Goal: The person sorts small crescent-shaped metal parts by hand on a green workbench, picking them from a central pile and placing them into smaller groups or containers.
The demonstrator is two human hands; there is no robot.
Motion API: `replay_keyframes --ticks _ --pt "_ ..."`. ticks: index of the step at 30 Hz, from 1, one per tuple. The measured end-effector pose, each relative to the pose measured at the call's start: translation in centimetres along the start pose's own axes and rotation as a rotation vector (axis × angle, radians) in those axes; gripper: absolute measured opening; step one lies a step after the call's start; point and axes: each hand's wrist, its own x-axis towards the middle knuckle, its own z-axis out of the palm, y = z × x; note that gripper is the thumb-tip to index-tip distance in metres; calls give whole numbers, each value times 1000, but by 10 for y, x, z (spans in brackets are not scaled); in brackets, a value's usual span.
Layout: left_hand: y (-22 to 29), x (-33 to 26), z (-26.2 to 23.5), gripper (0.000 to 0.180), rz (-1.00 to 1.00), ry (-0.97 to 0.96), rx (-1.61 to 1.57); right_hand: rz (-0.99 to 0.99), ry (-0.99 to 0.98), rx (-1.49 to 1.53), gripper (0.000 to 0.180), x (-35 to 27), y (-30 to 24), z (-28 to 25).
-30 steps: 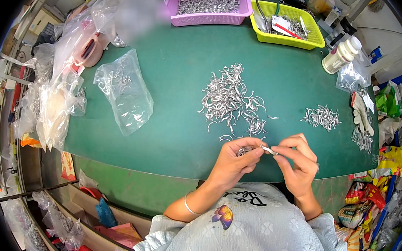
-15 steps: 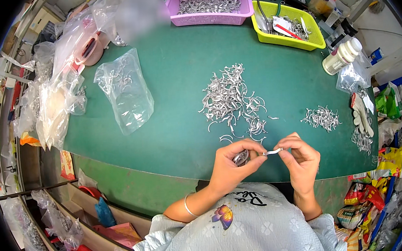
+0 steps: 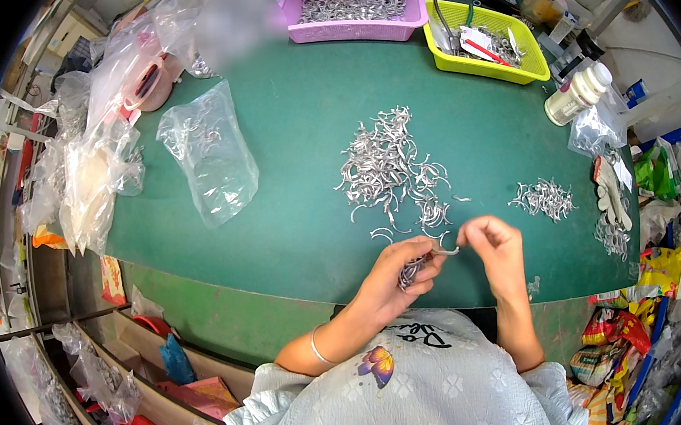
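Observation:
My left hand (image 3: 399, 276) is closed around a bunch of curved silver metal pieces (image 3: 411, 273). Between its thumb and forefinger it pinches one more curved metal piece (image 3: 446, 251), whose free end points right. Just beyond that end, my right hand (image 3: 493, 248) is raised with its fingers curled and the thumb near the forefinger. Whether its fingertips touch the piece or hold something small is too fine to tell. In front of my hands a large loose pile of similar curved pieces (image 3: 380, 160) lies on the green table (image 3: 292, 209).
A smaller heap of metal pieces (image 3: 544, 199) lies to the right. At the back stand a purple basket (image 3: 357, 30) of small metal parts and a yellow-green basket (image 3: 490, 72) with pliers. A clear plastic bag (image 3: 220, 182) lies left. On the right are a white bottle (image 3: 580, 94) and a glove (image 3: 610, 193).
My right hand has moved slightly up, off its earlier pinch on the piece's right end. The piece in my left fingertips has turned, and the bunch in that palm shows more.

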Motion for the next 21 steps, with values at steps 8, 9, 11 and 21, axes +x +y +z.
replay_keyframes --ticks 8,9,11,21 --pt "0 4 0 13 141 -19 42 -469 359 -1076 8 49 60 -31" --pt "-2 5 -3 13 151 8 45 -504 362 -1087 6 50 63 -33" --pt "-4 8 -9 11 164 73 64 -475 338 -1037 4 47 62 -32" --pt "-10 17 1 18 206 171 154 -178 1203 -989 7 -22 53 -211"
